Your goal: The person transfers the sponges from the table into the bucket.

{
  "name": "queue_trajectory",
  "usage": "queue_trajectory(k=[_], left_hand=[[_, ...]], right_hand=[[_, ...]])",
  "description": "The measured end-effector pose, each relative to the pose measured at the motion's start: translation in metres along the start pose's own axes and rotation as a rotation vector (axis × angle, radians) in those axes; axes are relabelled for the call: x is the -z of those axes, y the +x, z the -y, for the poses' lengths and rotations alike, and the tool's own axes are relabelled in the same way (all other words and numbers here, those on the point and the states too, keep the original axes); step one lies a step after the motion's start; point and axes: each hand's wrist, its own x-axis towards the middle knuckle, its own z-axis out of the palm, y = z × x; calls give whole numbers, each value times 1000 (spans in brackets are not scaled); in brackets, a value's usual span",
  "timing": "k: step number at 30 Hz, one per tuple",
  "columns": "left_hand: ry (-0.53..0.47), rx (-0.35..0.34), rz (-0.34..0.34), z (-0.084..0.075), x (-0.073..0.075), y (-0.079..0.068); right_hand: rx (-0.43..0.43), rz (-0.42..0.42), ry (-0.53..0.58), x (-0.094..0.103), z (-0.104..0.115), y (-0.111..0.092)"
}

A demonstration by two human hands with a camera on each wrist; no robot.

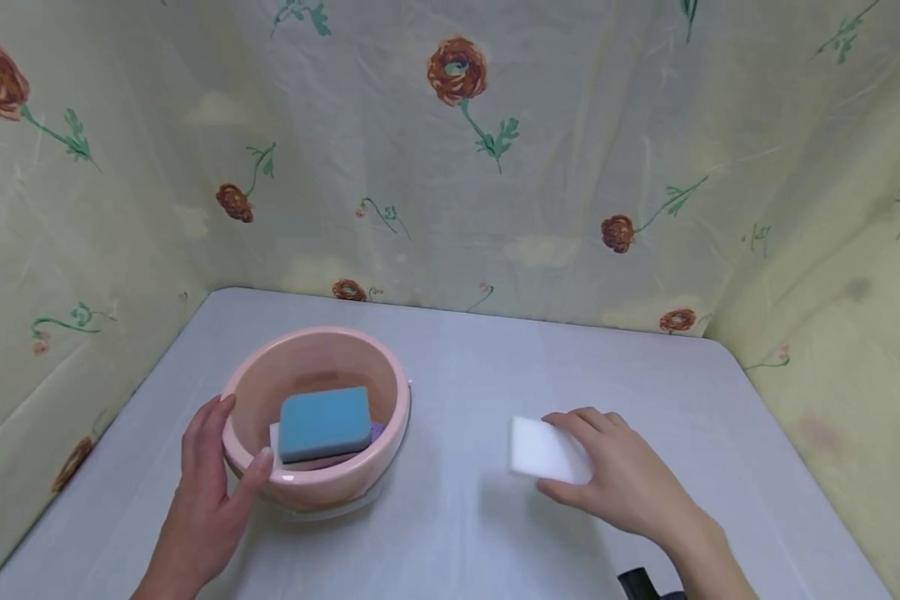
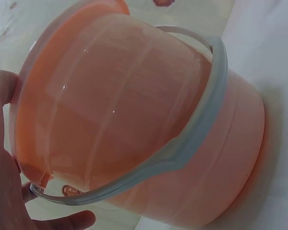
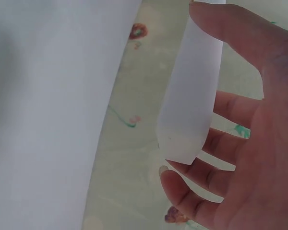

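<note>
On the left of the table stands a pink bucket [image 1: 322,333] with a grey carrying handle [image 2: 182,143] hanging down its side. My left hand [image 1: 212,492] holds the bucket's rim, its fingers at the left side and the thumb on the front edge. Inside the bucket lies a blue sponge [image 1: 326,423] on top of other pieces, with a bit of white and a bit of purple showing beneath. To the right, my right hand [image 1: 618,471] pinches a white sponge block [image 1: 543,450] between thumb and fingers, above the table. In the right wrist view the block [image 3: 192,91] appears edge-on.
A white-covered table [image 1: 465,383] extends under both hands. Flower-patterned curtain [image 1: 540,142] encloses its back and sides. A small black object [image 1: 637,583] shows beside the right forearm at the bottom edge.
</note>
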Motion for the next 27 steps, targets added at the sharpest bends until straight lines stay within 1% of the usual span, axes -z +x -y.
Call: queue_trajectory(k=[7, 12, 18, 27], left_hand=[[-4, 9, 6, -1, 0, -1], [2, 14, 7, -2, 0, 0], [14, 31, 23, -1, -1, 0], [24, 28, 14, -1, -1, 0]], right_hand=[[41, 0, 5, 8, 11, 16], [46, 10, 13, 14, 16, 25], [44, 19, 12, 19, 19, 32], [60, 14, 13, 23, 24, 41]])
